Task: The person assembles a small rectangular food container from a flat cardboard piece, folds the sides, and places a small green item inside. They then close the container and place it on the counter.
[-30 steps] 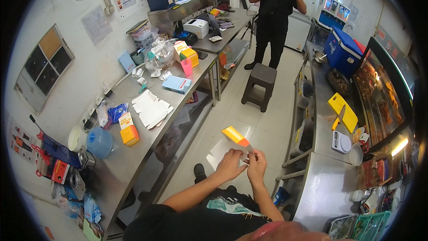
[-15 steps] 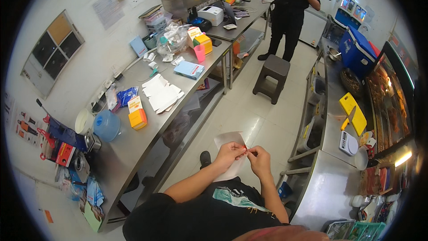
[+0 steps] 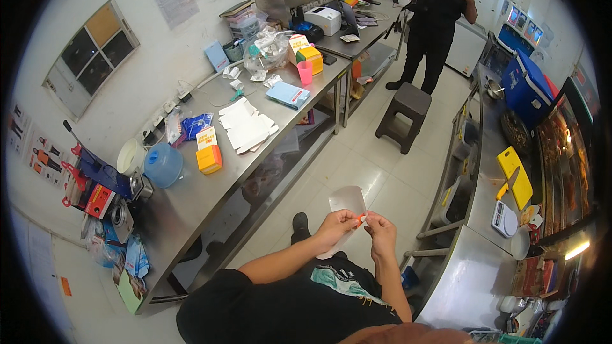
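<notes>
Fingers (image 3: 347, 215) on white-and-orange carton (image 3: 348, 200)

A steel table (image 3: 185, 202) stood on the left.
On it were white card sheets (image 3: 247, 127), a light-blue box (image 3: 288, 95), a pink cup (image 3: 305, 73) and an orange-and-white carton (image 3: 209, 158).

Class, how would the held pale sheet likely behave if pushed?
The pale sheet is probably light, apparently pinched by fingertips. It likely flexes, looking thin, but may be stiffish: its far end extends past the left hand without drooping.
</notes>
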### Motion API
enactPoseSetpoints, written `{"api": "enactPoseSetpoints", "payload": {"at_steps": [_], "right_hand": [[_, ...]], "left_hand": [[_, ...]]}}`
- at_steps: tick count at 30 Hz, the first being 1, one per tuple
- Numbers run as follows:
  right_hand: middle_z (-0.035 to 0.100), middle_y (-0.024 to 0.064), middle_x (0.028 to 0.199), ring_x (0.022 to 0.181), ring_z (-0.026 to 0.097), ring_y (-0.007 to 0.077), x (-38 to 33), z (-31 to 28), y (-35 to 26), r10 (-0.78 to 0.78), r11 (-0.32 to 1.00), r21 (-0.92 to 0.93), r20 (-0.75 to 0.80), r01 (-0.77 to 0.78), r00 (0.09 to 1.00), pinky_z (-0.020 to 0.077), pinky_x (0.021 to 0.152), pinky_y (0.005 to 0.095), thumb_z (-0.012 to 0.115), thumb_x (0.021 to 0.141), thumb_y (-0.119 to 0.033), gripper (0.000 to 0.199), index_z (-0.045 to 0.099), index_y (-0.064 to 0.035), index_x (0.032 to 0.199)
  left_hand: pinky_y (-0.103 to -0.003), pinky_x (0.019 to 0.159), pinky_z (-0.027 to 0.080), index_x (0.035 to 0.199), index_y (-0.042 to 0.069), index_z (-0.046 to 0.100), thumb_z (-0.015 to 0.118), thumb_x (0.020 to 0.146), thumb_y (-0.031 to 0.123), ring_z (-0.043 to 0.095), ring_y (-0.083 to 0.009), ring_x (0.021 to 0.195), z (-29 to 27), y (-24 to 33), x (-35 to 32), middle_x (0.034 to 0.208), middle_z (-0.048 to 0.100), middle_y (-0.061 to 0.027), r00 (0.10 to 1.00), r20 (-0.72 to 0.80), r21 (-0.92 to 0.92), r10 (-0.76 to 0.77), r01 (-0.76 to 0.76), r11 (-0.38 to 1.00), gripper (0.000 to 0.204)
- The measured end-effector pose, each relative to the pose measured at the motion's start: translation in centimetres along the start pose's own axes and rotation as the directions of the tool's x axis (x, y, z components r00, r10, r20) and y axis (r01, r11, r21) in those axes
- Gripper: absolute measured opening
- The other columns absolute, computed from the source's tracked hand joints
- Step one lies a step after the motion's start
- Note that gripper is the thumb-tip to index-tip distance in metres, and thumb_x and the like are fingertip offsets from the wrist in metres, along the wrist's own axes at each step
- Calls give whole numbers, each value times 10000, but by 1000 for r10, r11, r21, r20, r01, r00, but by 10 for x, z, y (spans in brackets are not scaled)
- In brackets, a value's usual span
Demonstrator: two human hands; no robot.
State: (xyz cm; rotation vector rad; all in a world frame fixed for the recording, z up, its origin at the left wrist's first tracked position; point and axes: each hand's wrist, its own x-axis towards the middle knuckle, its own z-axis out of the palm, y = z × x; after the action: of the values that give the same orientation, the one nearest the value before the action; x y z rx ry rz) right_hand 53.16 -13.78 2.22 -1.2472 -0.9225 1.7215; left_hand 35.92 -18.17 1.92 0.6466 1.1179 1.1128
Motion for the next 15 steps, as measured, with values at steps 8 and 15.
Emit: {"api": "enactPoseSetpoints", "payload": {"at_steps": [8,15], "right_hand": [[669,148,1325,1116,648,218,-2,1,-3,-44,995,86,38,41,998,513,973,343,723,950,-119,165,776,37,966],[685,149,1279,1124,652,207,-8,6,-6,-255,952,-158,74,264,964,505,1015,350,736,939,-85,123,791,25,939]], "left_hand": [[-281,946,509,1164,2,628,643,1034,92,639,-139,1077,6,7,-3,1156,679,-87,998,55,-142,-41,49,989,159],[-308,988,522,1209,4,582,625,1041,57,651,-177,1111,2,-6,4,1179,673,-112,998,57,-292,-19,35,956,182]]}}
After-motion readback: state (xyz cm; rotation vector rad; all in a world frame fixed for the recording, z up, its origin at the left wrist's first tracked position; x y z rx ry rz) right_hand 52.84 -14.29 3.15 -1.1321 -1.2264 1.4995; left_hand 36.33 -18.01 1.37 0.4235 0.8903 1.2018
